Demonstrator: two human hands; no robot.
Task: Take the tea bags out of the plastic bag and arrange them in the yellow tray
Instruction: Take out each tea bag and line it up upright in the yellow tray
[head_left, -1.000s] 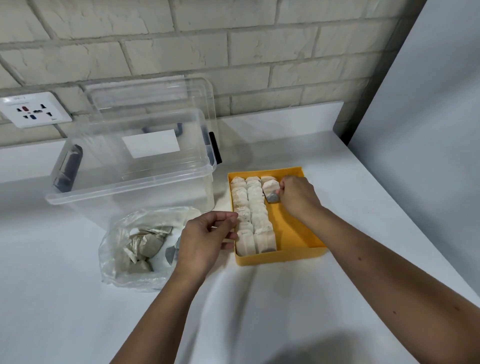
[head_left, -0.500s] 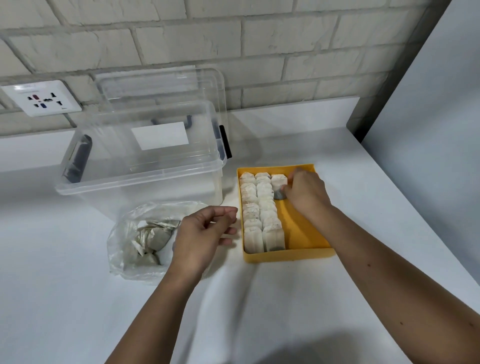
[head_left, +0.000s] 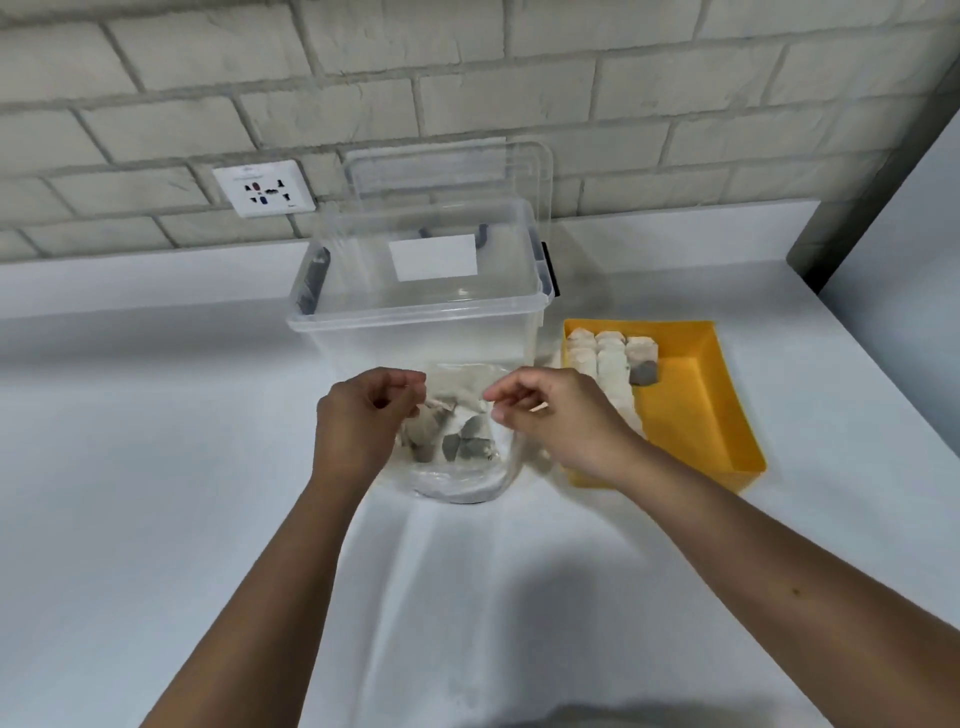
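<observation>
Head view: the plastic bag (head_left: 457, 470) lies mid-tabletop (head_left: 156, 467), with a clear storage box (head_left: 415, 317) touching or just behind it at 12 o'clock. The left hand (head_left: 363, 421) is at the bag's 9 o'clock edge and the right hand (head_left: 558, 415) at its 3 o'clock edge. Each has curled fingers with thumb against forefinger, apparently pinching the film at the bag's mouth, though the clear plastic is hard to trace. Several tea bags (head_left: 462, 444) remain inside, between the hands.

The yellow tray (head_left: 696, 415) sits just beside the bag at 3 o'clock. Two rows (head_left: 597, 364) fill its left side, a third has one bag at the far end, and the right half is bare.

The step in hand looks like spreading the mouth to fetch another. Next, one hand should keep the film open while the other pinches a single bag and carries it to the third row.

The limp film may collapse, and the right wrist covers the tray's near left corner. The box's lid (head_left: 452, 171) leans on the wall at 12 o'clock, and a wall socket (head_left: 265, 188) sits at 11.
</observation>
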